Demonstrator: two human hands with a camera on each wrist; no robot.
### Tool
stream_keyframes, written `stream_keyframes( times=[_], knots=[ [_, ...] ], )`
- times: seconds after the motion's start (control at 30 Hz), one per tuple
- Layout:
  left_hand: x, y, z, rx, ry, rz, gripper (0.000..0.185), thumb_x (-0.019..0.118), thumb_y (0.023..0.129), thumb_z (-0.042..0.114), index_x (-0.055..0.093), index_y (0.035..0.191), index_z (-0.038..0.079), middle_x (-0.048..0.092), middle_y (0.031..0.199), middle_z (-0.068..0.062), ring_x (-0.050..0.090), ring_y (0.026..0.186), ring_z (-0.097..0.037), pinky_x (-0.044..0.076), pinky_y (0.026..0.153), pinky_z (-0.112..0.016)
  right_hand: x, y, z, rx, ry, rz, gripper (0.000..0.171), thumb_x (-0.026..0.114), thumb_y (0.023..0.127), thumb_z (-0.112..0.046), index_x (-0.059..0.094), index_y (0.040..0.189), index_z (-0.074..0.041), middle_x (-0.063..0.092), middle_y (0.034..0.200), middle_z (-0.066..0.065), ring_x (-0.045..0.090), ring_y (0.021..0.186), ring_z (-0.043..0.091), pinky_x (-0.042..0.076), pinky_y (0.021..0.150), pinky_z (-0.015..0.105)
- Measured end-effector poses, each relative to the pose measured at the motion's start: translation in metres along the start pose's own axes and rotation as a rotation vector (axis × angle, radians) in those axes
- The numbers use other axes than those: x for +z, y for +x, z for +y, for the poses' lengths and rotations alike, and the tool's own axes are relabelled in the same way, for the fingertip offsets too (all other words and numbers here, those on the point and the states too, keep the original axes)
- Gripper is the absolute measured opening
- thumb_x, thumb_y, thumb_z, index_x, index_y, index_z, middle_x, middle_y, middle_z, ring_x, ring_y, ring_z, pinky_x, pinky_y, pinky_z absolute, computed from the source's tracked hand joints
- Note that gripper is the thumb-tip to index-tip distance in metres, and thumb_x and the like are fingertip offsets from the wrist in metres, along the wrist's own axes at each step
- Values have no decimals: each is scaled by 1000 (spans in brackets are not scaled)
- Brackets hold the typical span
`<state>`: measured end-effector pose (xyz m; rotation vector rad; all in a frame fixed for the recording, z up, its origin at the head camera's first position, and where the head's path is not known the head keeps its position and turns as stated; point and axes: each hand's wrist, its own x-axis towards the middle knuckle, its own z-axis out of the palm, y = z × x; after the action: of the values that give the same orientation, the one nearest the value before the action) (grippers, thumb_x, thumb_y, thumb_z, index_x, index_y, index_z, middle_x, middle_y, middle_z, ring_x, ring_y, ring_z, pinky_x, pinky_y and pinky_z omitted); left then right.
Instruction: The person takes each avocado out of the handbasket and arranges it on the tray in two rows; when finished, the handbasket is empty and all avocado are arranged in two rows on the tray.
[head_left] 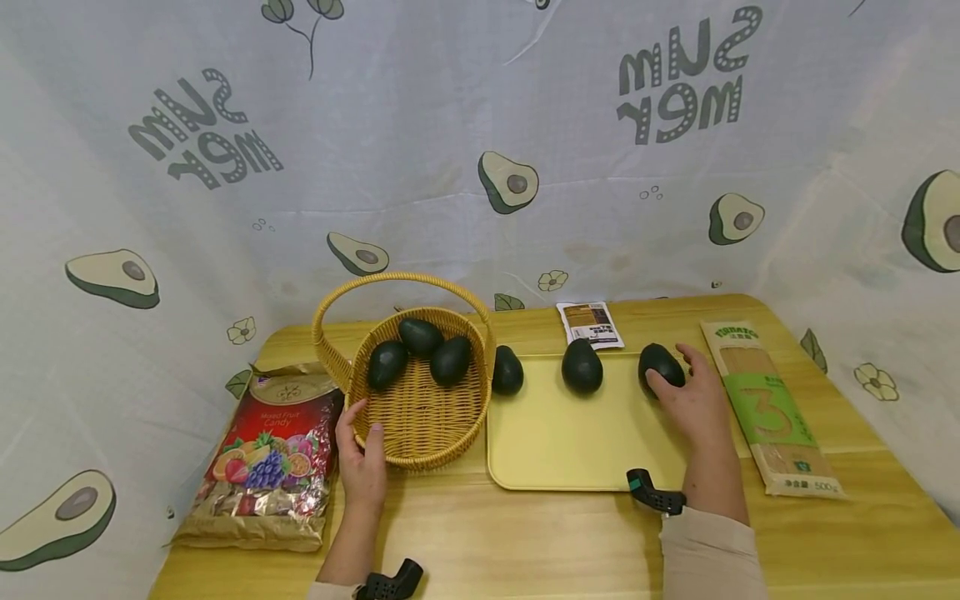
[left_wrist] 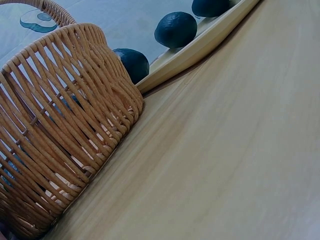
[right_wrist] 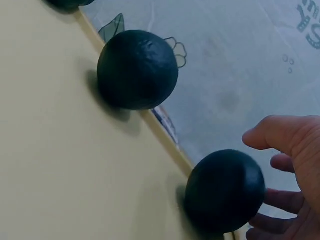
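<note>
A yellow wicker basket (head_left: 420,425) with a tall handle holds three dark green avocados (head_left: 421,337). My left hand (head_left: 363,471) grips its near left rim, thumb and fingers spread along the edge; the left wrist view shows the basket's woven side (left_wrist: 65,130) but hides most of that hand. Several avocados lie along the far side of a pale yellow tray (head_left: 585,450). At the right one (head_left: 662,365), my right hand (head_left: 697,400) is spread, fingers beyond it and thumb on the near side. In the right wrist view the thumb stands off that avocado (right_wrist: 225,192).
A red and gold bag of mixed fruit candy (head_left: 262,458) lies left of the basket. Right of the tray is a long pack of noodles (head_left: 772,412) with a green label. Behind the tray lies a small white and brown packet (head_left: 590,325), near the hanging cloth (head_left: 420,167).
</note>
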<state>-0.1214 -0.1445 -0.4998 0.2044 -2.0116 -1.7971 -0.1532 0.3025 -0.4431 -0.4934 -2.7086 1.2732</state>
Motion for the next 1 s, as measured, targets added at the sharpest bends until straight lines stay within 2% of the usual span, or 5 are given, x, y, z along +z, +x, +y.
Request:
stream_keyframes(
  times=[0.2,0.5,0.67,0.73,1.0],
  knots=[
    [0,-1,0,-3,4,1,40,52,101,6,50,142,7,42,154,-14,25,151,-32,14,123,-59,-13,-10,-21,-107,110,58,75,61,101,-34,27,161,-5,26,163,30,24,149,53,27,114,71],
    [0,0,0,0,-3,4,40,52,101,4,50,141,6,43,153,-14,27,151,-30,15,123,-58,-10,-39,-77,-272,174,76,61,66,99,-26,44,153,-7,50,150,23,45,141,42,37,117,54],
    [0,0,0,-2,1,4,40,52,102,6,50,141,6,42,153,-14,27,150,-30,16,122,-58,7,-51,-100,-415,207,36,51,70,97,-17,55,144,-8,59,141,16,55,132,33,43,109,16],
    [0,1,-1,-2,1,3,39,52,102,7,50,141,7,42,154,-14,28,150,-30,17,122,-58,14,-55,-106,-463,215,8,47,70,96,-15,57,141,-8,62,139,14,57,130,31,41,104,7],
    [0,1,-1,-4,7,1,39,52,102,9,50,141,7,43,153,-13,29,149,-29,17,122,-57,41,-67,-123,-548,211,-125,44,71,96,-13,60,138,-6,64,137,16,61,127,32,48,108,47]
  ],
)
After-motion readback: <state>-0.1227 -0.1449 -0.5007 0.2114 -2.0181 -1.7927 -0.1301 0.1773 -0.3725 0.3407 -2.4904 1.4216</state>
